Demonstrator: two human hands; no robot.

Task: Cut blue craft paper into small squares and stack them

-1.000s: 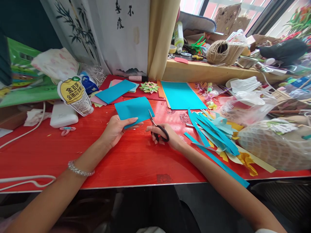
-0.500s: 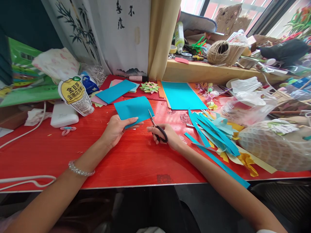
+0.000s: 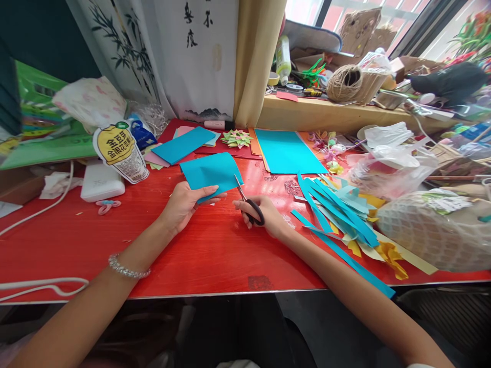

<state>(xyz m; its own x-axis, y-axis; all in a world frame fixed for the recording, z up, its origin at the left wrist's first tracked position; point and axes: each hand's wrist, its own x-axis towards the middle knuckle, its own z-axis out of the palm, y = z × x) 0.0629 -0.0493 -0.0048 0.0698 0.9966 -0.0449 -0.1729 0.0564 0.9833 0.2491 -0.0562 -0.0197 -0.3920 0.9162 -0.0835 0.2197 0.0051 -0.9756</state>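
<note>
A sheet of blue paper (image 3: 209, 171) is pinched by my left hand (image 3: 187, 202), thumb on top and fingers beneath, held above the red table. My right hand (image 3: 264, 214) grips a pair of scissors (image 3: 253, 212) with black handles. Their metal blades reach the right edge of the paper and look nearly closed. Behind my hands lies a folded blue piece of paper (image 3: 184, 144) on coloured sheets. A larger blue sheet (image 3: 289, 151) rests on orange paper further right. Cut blue strips (image 3: 337, 207) are heaped beside my right forearm.
The red table (image 3: 172, 271) ends at a front edge near me. On the left stand a white box-like device (image 3: 102, 182) and a lemon-topped cup-shaped package (image 3: 120, 152). A green and pink paper flower (image 3: 237, 138) lies at the back. Plastic bags (image 3: 437, 230) crowd the right side.
</note>
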